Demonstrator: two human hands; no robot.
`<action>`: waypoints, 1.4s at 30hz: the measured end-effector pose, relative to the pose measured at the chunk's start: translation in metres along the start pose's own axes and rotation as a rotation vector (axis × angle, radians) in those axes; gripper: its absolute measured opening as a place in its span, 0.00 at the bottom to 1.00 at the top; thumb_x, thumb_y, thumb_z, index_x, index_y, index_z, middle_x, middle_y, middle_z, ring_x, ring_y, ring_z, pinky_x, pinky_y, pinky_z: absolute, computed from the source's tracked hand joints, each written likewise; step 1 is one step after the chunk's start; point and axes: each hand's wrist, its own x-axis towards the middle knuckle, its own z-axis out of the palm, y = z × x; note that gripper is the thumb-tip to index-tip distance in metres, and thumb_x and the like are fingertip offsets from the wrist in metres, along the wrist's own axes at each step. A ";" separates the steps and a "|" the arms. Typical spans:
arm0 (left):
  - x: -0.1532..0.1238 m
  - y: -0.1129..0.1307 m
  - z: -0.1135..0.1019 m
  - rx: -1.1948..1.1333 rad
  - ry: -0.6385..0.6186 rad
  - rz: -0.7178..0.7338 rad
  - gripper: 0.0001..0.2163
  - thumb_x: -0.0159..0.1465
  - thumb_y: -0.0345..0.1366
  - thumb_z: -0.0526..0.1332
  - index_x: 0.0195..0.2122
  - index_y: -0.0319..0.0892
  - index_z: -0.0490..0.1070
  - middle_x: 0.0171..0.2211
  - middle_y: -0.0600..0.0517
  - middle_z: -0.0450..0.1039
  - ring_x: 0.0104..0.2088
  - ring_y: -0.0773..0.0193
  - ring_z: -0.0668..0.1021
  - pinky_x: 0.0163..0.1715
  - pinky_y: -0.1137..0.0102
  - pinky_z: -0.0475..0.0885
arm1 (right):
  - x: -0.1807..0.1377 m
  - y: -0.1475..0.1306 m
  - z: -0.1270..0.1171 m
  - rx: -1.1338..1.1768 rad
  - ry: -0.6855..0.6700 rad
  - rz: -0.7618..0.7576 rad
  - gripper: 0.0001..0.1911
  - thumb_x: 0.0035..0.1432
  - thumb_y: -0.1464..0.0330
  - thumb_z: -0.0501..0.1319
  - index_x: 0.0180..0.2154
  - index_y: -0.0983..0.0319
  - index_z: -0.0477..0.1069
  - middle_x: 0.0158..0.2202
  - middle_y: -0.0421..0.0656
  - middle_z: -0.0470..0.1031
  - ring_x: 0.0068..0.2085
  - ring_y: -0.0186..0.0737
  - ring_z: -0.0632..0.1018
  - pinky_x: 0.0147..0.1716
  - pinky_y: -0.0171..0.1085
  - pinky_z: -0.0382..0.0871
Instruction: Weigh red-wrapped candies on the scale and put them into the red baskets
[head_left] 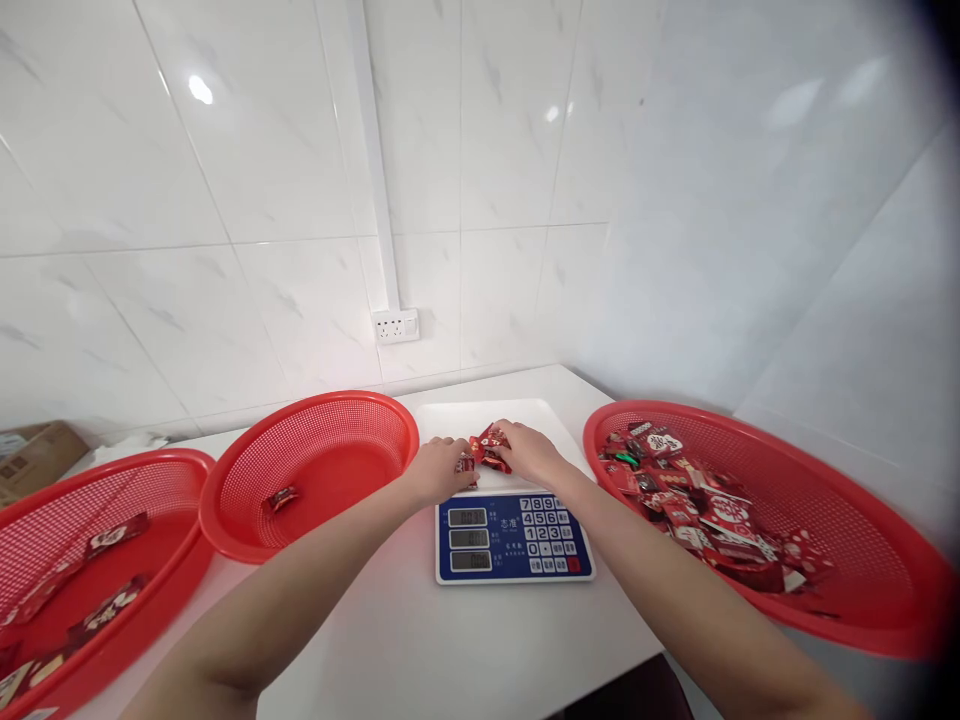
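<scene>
Both of my hands rest on the white pan of an electronic scale (517, 415) at the middle of the table. My left hand (441, 468) is closed on a small red wrapped candy (466, 463). My right hand (527, 450) pinches other red candy wrappers (490, 445) lying on the pan. The two hands almost touch. The scale's blue front panel (512, 535) with displays and keypad faces me.
A red mesh basket (862, 480) at the right holds several red wrapped candies. A red basket (330, 470) left of the scale holds one candy (282, 497). A third red basket (45, 500) at far left holds several. A wall socket (395, 325) and cardboard box (37, 455) lie behind.
</scene>
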 end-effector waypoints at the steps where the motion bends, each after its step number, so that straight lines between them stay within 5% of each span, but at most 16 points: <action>1: 0.001 -0.001 0.001 -0.018 0.005 -0.008 0.17 0.55 0.45 0.58 0.44 0.44 0.67 0.39 0.46 0.71 0.42 0.51 0.73 0.38 0.62 0.68 | 0.000 0.000 0.000 0.003 0.002 0.004 0.11 0.55 0.70 0.55 0.43 0.59 0.65 0.39 0.45 0.72 0.38 0.41 0.73 0.32 0.34 0.59; 11: -0.004 0.001 0.001 -0.119 0.160 0.020 0.17 0.51 0.22 0.54 0.41 0.45 0.66 0.46 0.51 0.65 0.43 0.67 0.73 0.42 0.76 0.68 | 0.007 0.007 0.002 0.066 0.114 0.052 0.19 0.51 0.70 0.58 0.46 0.59 0.62 0.42 0.46 0.67 0.43 0.41 0.72 0.38 0.34 0.61; 15: -0.018 -0.021 -0.023 -0.027 0.273 -0.051 0.18 0.54 0.19 0.48 0.41 0.43 0.67 0.46 0.49 0.66 0.47 0.62 0.70 0.44 0.70 0.68 | 0.008 0.010 -0.002 0.097 0.156 0.053 0.19 0.52 0.70 0.57 0.48 0.60 0.62 0.44 0.46 0.68 0.45 0.41 0.71 0.41 0.35 0.62; 19: -0.034 -0.045 -0.043 0.108 0.323 -0.156 0.18 0.55 0.21 0.47 0.44 0.39 0.67 0.51 0.41 0.62 0.51 0.47 0.65 0.46 0.52 0.63 | 0.008 0.009 -0.005 0.122 0.174 0.047 0.19 0.52 0.70 0.56 0.48 0.60 0.62 0.44 0.45 0.70 0.45 0.41 0.71 0.41 0.35 0.62; 22: -0.033 -0.045 -0.041 0.160 0.283 -0.146 0.16 0.57 0.25 0.49 0.45 0.38 0.68 0.54 0.40 0.61 0.54 0.43 0.61 0.49 0.47 0.57 | 0.005 0.003 -0.006 0.143 0.168 0.045 0.18 0.53 0.70 0.55 0.47 0.59 0.63 0.43 0.44 0.71 0.44 0.41 0.71 0.39 0.35 0.63; 26: -0.013 -0.025 -0.026 0.147 0.136 0.010 0.16 0.58 0.31 0.53 0.49 0.40 0.66 0.52 0.46 0.66 0.55 0.54 0.63 0.54 0.61 0.59 | -0.005 -0.002 -0.002 0.155 0.116 0.028 0.18 0.53 0.68 0.55 0.48 0.58 0.63 0.40 0.44 0.73 0.42 0.43 0.72 0.38 0.36 0.63; 31: 0.020 -0.003 -0.013 0.123 -0.011 0.120 0.21 0.56 0.26 0.54 0.52 0.41 0.63 0.51 0.49 0.67 0.53 0.56 0.65 0.50 0.64 0.63 | -0.019 -0.004 0.008 0.153 0.061 -0.092 0.21 0.51 0.66 0.58 0.49 0.59 0.62 0.42 0.46 0.71 0.44 0.44 0.70 0.40 0.38 0.61; 35: 0.036 0.001 -0.007 0.126 -0.116 0.190 0.13 0.59 0.31 0.57 0.46 0.42 0.67 0.45 0.49 0.70 0.48 0.58 0.70 0.47 0.62 0.66 | -0.026 -0.006 0.012 0.162 0.019 -0.087 0.24 0.50 0.70 0.59 0.50 0.58 0.60 0.43 0.45 0.68 0.42 0.43 0.71 0.39 0.36 0.61; 42: 0.039 -0.001 0.000 0.137 -0.135 0.094 0.14 0.62 0.38 0.55 0.48 0.40 0.64 0.47 0.47 0.67 0.42 0.61 0.73 0.40 0.60 0.71 | -0.027 -0.006 0.012 0.141 0.048 -0.099 0.23 0.51 0.75 0.57 0.49 0.57 0.61 0.43 0.44 0.67 0.40 0.41 0.72 0.36 0.34 0.60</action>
